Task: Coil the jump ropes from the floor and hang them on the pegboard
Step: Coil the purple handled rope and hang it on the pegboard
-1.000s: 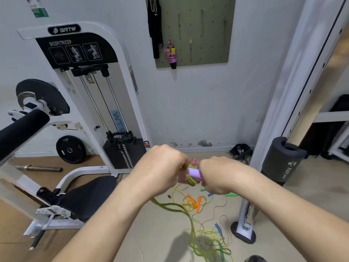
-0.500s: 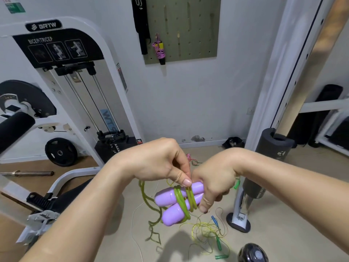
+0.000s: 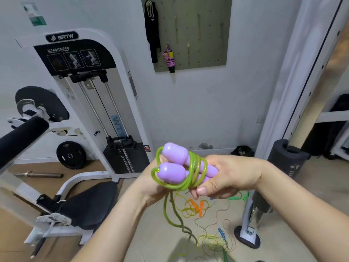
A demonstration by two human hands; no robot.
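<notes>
Two purple jump rope handles lie side by side in front of me, with a green rope wound around them. My right hand grips their thin ends. My left hand sits under the thick ends, mostly hidden behind them, cupping the bundle. A tail of the green rope hangs down to the floor. The olive pegboard is on the wall above, with a coiled pink rope and a black strap hanging on it. Loose orange-handled, blue-handled and green-handled ropes lie tangled on the floor.
A white biceps/triceps machine with a black seat fills the left. A weight plate and a bar lie behind it. A white rack post with a black foam roller stands at right.
I have raised the handles and turned them so the thick ends point up and left. My left hand has moved from over the bundle to under it. More green rope is wound on.
</notes>
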